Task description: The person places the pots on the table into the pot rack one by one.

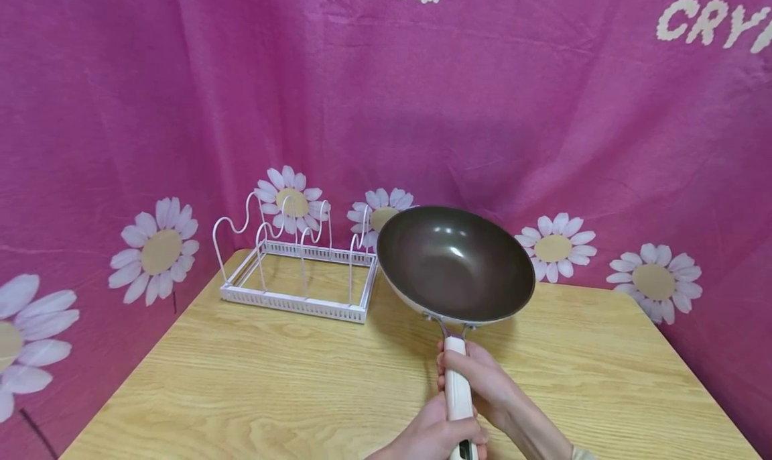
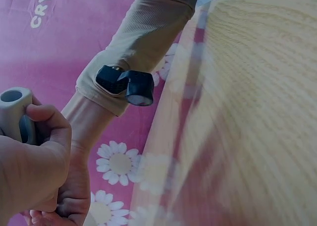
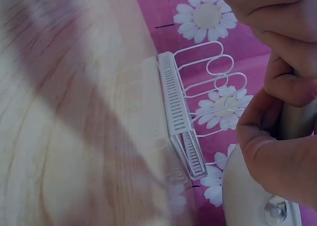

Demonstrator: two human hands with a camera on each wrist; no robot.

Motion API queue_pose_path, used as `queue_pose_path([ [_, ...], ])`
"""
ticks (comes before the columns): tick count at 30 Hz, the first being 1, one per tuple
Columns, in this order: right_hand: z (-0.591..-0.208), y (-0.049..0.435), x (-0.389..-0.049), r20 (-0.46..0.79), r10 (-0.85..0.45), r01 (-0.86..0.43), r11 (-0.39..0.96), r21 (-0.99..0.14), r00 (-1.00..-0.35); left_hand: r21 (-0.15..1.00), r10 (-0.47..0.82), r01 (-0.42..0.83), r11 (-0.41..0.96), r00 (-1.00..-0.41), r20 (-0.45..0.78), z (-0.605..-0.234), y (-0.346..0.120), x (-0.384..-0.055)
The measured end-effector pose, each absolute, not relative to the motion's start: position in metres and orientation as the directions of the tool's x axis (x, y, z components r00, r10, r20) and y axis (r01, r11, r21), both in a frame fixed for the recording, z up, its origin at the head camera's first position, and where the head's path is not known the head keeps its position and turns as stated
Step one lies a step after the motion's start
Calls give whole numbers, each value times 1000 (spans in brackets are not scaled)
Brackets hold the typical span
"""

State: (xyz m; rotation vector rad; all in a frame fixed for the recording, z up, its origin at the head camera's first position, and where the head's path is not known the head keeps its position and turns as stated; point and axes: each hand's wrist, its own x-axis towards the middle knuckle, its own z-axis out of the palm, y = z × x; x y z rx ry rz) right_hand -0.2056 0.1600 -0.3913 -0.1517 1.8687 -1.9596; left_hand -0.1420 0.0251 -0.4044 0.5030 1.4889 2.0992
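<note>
Wok (image 1: 455, 262): held above the worktop (image 1: 253, 379) near its middle, tilted so the dark inside is seen from the head view; its rim is just beside the rack's right end.
Handle (image 1: 458, 386): white, pointed towards the near edge, gripped by both hands.
Right hand (image 1: 482, 379): fingers curled round the handle, closer to the bowl.
Left hand (image 1: 437, 436): fingers wrapped round the handle's end, at the near edge.
Rack (image 1: 298, 272): white wire, set at the far left corner, well apart from the hands.
Backdrop (image 1: 543, 111): pink cloth printed with daisies, hung behind the worktop.
</note>
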Motion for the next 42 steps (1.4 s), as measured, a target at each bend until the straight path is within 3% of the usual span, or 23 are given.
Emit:
queue_pose_path([
  [6, -385, 158, -205, -185, -385, 214, -33, -976, -904, 945, 606, -197, -261, -795, 2, -399, 21, -141],
  [13, -377, 156, -205, -162, -370, 184, -24, -983, -915, 975, 596, -96, -201, -802, 44, -396, 18, -140],
  [42, -350, 141, -211, -68, -410, 81, -13, -997, -910, 951, 587, -120, -283, -806, 73, -379, 6, -137],
])
